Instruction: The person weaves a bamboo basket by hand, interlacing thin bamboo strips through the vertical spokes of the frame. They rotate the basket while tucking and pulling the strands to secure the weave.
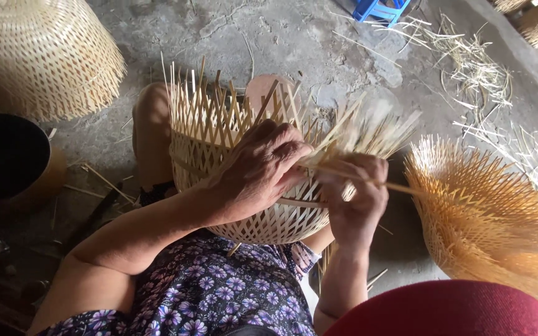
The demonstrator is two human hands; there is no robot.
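Weaving looks roughly half done: basket (244,180) body is woven, rim strips stand loose. Left hand (259,171) presses the weave; right hand (356,199) grips a bamboo strip (400,186).

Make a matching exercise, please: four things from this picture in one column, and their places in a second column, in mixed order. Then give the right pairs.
Things:
1. half-woven basket
2. finished basket
3. blue stool
4. loose bamboo strips

Places:
A. top edge, middle right
B. upside down, top left corner
C. on the person's lap, under the left hand and the right hand
D. scattered on the floor, upper right

Pairs: 1-C, 2-B, 3-A, 4-D
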